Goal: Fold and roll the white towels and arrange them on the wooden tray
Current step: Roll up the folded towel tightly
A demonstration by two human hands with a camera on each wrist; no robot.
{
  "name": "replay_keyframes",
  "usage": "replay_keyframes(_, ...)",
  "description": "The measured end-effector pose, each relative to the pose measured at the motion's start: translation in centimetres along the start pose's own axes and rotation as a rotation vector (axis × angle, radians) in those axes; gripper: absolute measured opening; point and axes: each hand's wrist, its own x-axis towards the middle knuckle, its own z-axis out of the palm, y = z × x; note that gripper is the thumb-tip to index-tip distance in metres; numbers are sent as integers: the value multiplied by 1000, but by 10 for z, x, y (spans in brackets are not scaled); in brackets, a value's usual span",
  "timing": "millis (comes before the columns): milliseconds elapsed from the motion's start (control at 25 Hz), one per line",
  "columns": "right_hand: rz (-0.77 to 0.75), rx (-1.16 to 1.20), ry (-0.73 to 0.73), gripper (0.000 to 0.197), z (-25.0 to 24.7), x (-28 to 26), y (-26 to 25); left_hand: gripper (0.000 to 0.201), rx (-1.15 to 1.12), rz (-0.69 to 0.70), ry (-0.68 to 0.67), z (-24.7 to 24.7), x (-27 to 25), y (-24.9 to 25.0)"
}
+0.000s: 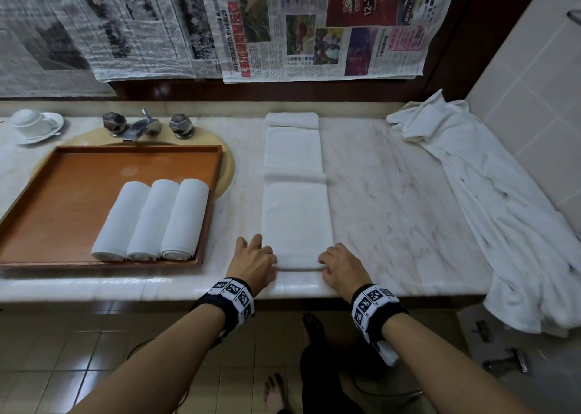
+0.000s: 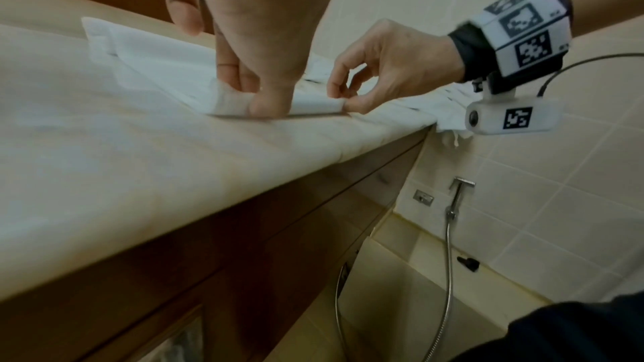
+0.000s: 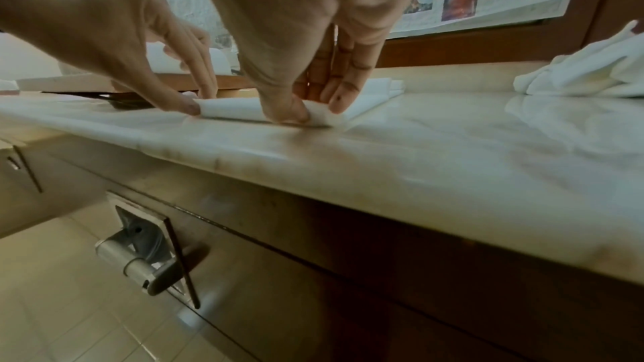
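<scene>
Wooden tray (image 1: pixel 37 181) left of frame: three rolled towels (image 1: pixel 151 220) side by side. Centre: one folded towel strip (image 1: pixel 295 193) flat on marble counter (image 1: pixel 393 193), near edge just turned. Left hand (image 1: pixel 254 261) pinches left corner, right hand (image 1: pixel 341 267) pinches right corner. Step, I judge: roll starting. Next: tight, even rolling away. Right: one crumpled towel heap (image 1: pixel 503 199), number within unclear.

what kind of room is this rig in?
Most likely a bathroom, perhaps a hotel's. A marble vanity counter holds a basin with a metal faucet, the walls are tiled, and a bidet sprayer hose hangs below the counter.
</scene>
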Motion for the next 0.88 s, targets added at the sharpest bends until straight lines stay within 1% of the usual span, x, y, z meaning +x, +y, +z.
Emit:
replay_keyframes(80, 59, 27, 1, 14, -4, 2, 1, 11, -10, -30, 0, -2, 0, 3)
replay_keyframes(120, 88, 40, -10, 14, -8, 3, 1, 12, -43, -47, 8, -1, 0, 3)
replay_keyframes(240, 165, 92, -69, 22, -17, 3, 3, 10, -223, -57, 97, 7, -4, -3)
replay_keyframes(320, 202, 118, -106, 23, -21, 4, 5, 10, -328, -58, 114, 13, -7, -8)
replay_keyframes(360, 214, 134, -117, 23, -22, 4, 6, 9, -346, -53, 116, 16, -7, -10)
replay_keyframes(400, 226, 154, -122, 23, -23, 6, 6, 6, -341, -44, 107, 18, -8, -12)
replay_keyframes(440, 242, 178, -127, 23, -25, 8, 6, 10, -333, -42, 93, 18, -8, -14)
replay_keyframes(520, 275, 205, -144, 19, -31, 10, 5, 28, -317, -35, 81, 19, -6, -17)
replay_keyframes(560, 291, 212, -149, 16, -34, 12, 4, 28, -321, -48, 67, 16, -4, -18)
replay_keyframes(640, 323, 221, -155, 10, -37, 15, 2, 22, -349, -85, -35, 6, -2, -18)
replay_keyframes(720, 351, 170, -163, 10, -37, 19, -3, 18, -344, -152, -86, -3, 4, -15)
replay_keyframes(800, 353, 61, -177, 14, -34, 23, -8, 14, -332, -240, -130, -10, 15, -12)
replay_keyframes(880, 300, -68, -138, 18, -28, 26, -14, 13, -320, -271, -146, -12, 24, -8)
